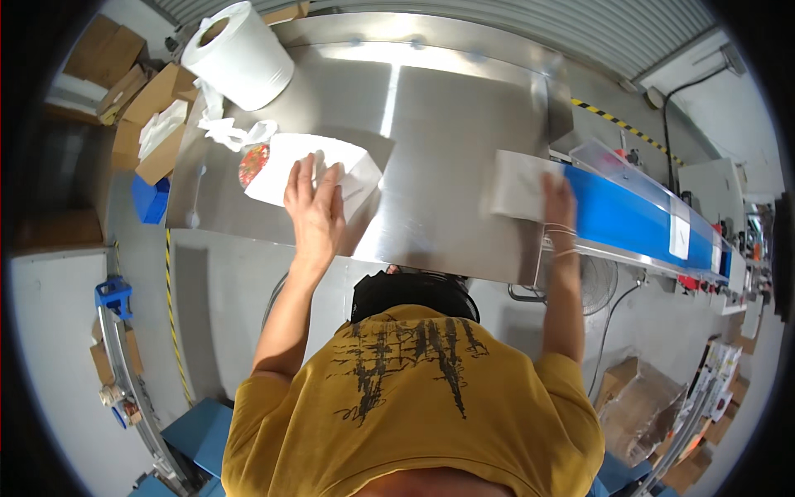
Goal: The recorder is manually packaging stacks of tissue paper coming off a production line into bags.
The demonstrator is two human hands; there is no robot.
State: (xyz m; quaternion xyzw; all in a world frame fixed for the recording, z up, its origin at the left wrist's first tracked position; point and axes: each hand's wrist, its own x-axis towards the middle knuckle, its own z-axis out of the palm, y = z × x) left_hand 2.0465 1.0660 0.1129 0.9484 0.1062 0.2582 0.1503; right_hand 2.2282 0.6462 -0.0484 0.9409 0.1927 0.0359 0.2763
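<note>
My left hand [315,207] lies with fingers spread on white paper-like sheets or bags [286,170] at the left of the steel table. A red patterned round piece [253,166] shows at their left edge. Over on the right, my right hand [560,200] is at the right edge of a flat white packet [517,184]. Both are smeared by motion, so I cannot make out whether the fingers grip it. That packet is where the table meets a blue conveyor belt [613,207].
A big white roll [257,70] stands at the table's [447,108] back left, with crumpled white strips [228,128] below it. An open cardboard box [153,124] sits beyond the left edge. The conveyor has a clear raised cover [617,166]. A floor fan [592,286] stands beneath it.
</note>
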